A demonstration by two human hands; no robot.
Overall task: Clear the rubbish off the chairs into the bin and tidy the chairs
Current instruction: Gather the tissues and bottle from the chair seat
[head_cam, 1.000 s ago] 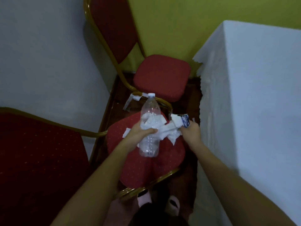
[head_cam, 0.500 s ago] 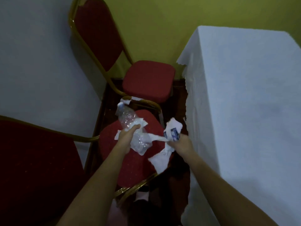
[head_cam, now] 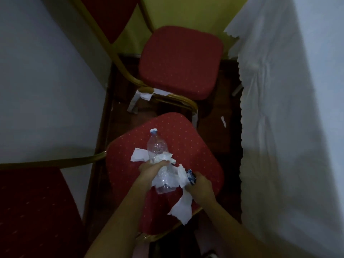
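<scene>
- Since half a second ago the plastic bottle [head_cam: 157, 146] has turned: its cap pointed to the far left, and now it points almost straight to the far side. The two hands have also come closer together.
- The left hand [head_cam: 152, 169] has its fingers curled around the middle of the bottle, with some torn tissue paper [head_cam: 183, 207] pressed against it.
- The right hand [head_cam: 201, 185] is closed around more tissue and a small blue and white packet [head_cam: 190, 176]. A long strip of tissue hangs freely below it.
- All this rubbish is held just above the near chair seat [head_cam: 201, 151], which now looks bare.
- Risk: the hanging strip is only loosely held, so I think it can tear or slip down when the hands move. The bottle may also slide, because tissue lies between palm and plastic.
- A small white scrap [head_cam: 223, 121] lies on the floor at the right and can be forgotten.
- Containers: the bottle is clear, capped and looks empty. The bin is not in view.
</scene>
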